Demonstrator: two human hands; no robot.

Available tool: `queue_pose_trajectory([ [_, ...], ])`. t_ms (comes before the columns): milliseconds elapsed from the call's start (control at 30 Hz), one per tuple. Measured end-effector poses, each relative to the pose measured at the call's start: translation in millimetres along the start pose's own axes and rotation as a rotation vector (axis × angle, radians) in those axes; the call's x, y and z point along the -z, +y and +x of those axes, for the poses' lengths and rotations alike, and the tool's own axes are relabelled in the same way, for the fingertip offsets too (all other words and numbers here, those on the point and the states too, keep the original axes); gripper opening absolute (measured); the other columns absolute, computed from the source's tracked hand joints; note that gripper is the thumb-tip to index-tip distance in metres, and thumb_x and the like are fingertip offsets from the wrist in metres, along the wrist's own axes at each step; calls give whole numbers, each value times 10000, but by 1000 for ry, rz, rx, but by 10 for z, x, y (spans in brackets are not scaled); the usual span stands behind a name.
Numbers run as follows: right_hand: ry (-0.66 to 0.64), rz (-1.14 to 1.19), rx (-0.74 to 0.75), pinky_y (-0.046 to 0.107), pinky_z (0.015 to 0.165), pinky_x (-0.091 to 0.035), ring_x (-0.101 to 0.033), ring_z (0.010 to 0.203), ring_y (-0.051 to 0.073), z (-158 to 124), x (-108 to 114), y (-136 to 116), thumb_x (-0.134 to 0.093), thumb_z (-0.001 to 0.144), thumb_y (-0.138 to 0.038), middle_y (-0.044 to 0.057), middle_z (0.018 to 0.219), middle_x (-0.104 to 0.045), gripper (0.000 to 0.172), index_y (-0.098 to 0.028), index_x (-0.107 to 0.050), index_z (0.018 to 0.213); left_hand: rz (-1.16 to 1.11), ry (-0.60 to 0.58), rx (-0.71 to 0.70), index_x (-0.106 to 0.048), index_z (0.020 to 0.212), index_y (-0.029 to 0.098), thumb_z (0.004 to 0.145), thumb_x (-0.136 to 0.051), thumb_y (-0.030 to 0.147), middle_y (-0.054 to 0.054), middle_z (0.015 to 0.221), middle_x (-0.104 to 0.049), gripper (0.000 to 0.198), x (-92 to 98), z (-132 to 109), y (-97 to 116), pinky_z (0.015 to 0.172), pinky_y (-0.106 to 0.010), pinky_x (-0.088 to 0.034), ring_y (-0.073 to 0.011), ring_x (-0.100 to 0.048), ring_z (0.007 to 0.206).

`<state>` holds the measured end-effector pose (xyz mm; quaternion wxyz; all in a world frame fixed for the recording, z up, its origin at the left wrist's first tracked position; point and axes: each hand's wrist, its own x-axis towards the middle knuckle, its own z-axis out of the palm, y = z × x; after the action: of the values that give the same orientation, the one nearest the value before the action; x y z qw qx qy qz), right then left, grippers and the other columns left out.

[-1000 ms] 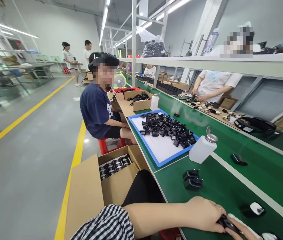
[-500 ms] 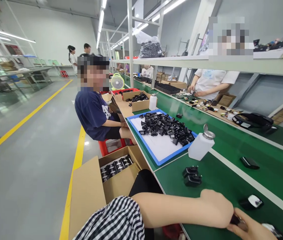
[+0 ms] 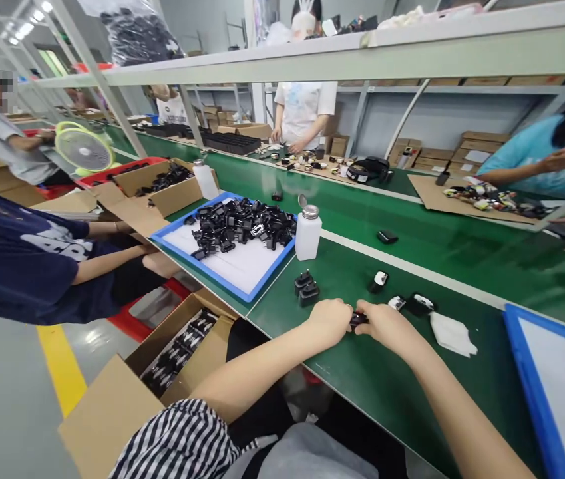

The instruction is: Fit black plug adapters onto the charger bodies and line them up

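- Head view: left hand (image 3: 331,319) and right hand (image 3: 380,326) meet on the green counter (image 3: 392,379), fingers of both closed around one small black part (image 3: 358,320).
- Two black parts (image 3: 306,289) lie just beyond the left hand; a white cloth (image 3: 452,334) lies right of the right hand.
- A white dispenser bottle (image 3: 307,233) stands beside the blue tray (image 3: 222,283).

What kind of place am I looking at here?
Most likely a factory assembly line. A long green belt runs past several seated workers, a blue tray holds a heap of small black parts, and cartons of the same parts stand about. Both hands, left hand and right hand, hold one black part.
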<state>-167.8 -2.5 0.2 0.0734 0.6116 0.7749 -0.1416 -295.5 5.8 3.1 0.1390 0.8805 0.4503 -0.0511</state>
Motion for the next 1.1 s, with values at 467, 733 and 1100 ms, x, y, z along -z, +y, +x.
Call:
queue_pose_trajectory([
  [467,-66,164,-70,230,534,-377,-560,719,201,51,64,-14,-626,547,-173,40,746,-617,187,-167,-562,723,-2,-235,-44,-620,728,96,558,-637,173,-107,707,-621,187,210,315,39,599,-263,-451,-210,-585,676],
  [733,315,284,-371,243,687,-414,-547,820,185,493,792,898,-452,708,-365,49,898,-589,298,-180,-517,933,-398,143,-117,-440,1090,151,571,-612,360,-79,1057,-511,585,-273,128,-75,805,-293,-395,-209,-474,954],
  [1100,266,147,-624,402,664,-430,-473,931,346,1443,577,1992,-540,646,-325,218,980,-516,541,-49,-410,1093,-490,662,171,-508,968,215,633,-567,313,-70,927,-486,353,-840,-408,-421,768,-353,-415,-194,-478,884],
])
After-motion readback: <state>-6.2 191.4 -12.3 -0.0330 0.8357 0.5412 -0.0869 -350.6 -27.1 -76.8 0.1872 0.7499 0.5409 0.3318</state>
